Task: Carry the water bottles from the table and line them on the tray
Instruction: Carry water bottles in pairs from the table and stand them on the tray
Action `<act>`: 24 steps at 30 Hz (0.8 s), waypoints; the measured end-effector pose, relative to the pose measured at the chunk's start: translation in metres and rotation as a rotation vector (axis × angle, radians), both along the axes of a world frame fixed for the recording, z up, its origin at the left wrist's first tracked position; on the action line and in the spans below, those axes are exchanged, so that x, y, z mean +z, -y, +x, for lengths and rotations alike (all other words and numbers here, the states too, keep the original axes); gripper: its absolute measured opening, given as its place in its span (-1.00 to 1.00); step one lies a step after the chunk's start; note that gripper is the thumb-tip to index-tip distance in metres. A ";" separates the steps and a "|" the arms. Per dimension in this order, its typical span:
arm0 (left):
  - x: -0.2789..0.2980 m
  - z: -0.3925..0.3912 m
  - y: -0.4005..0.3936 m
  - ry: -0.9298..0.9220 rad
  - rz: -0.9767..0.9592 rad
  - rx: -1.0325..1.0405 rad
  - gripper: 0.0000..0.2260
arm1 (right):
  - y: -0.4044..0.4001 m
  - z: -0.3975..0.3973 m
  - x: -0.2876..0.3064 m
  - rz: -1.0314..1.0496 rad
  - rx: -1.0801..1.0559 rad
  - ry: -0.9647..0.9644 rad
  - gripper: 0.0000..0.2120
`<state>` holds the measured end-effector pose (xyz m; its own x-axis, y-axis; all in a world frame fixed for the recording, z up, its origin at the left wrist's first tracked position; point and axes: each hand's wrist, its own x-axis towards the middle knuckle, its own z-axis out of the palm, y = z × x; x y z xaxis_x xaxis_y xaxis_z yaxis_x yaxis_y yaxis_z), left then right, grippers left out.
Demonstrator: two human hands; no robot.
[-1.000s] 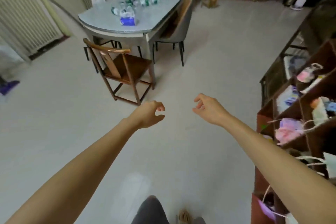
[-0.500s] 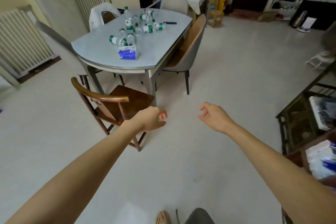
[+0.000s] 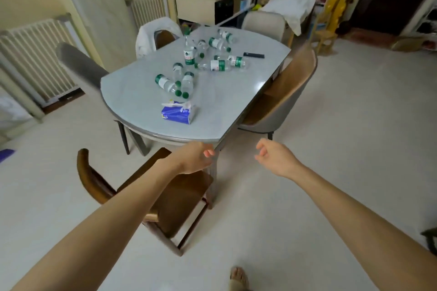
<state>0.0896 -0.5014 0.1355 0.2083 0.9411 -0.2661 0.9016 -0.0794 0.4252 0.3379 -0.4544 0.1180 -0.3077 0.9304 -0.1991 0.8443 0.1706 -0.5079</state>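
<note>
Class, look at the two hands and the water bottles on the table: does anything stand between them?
Yes. The blue tissue pack lies on the table between the left hand and the nearest water bottles. A wooden chair stands under the left arm at the table's near edge. The right hand hangs over bare floor.

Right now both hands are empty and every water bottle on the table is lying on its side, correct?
Not quite. Both the left hand and the right hand are empty, but one water bottle stands upright on the table; the other bottles around it lie on their sides. The head view shows this.
</note>
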 end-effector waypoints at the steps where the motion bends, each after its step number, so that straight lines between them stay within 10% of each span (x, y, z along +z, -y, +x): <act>1: 0.001 -0.010 -0.021 0.006 0.003 0.039 -0.77 | -0.028 -0.009 0.003 0.002 0.032 0.011 -0.73; 24: -0.060 -0.203 -0.358 -0.021 -0.136 0.474 -0.61 | -0.486 -0.244 -0.054 0.064 0.559 0.214 -0.58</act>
